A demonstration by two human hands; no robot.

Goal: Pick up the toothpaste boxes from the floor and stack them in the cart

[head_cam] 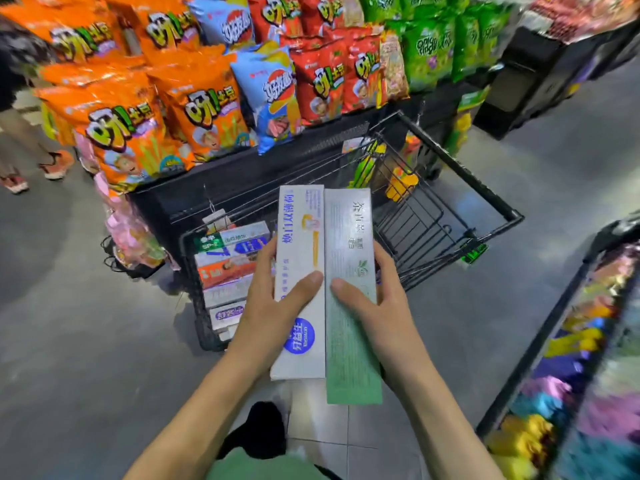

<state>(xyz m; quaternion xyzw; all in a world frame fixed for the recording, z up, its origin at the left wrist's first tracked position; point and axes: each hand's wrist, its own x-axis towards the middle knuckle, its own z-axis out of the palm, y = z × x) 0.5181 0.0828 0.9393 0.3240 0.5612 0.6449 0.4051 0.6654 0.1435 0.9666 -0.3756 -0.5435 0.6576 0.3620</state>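
Hands hold two toothpaste boxes side by side above the near edge of the cart (pixel 512 216). The left hand (pixel 273 299) grips the white box (pixel 299 237), with the thumb lying across its face and the fingers curled behind it. The right hand (pixel 374 299) grips the green box (pixel 349 237) in the same way, thumb on top and fingertips around the right edge. The two boxes touch along their long sides and point away from the person, their far ends over the cart basket.

Inside the cart, at its left near corner, a stack of boxes (pixel 230 268) already lies; it seems to be several layers, but the lower ones are partly hidden by the left hand. The right part of the basket is bare wire.

I judge the step in hand is the carrying of this pair to the cart, after the picking up. The next move calls for lowering both boxes flat, either on the stack or just beside it toward the right, keeping them level so the pile does not slide.
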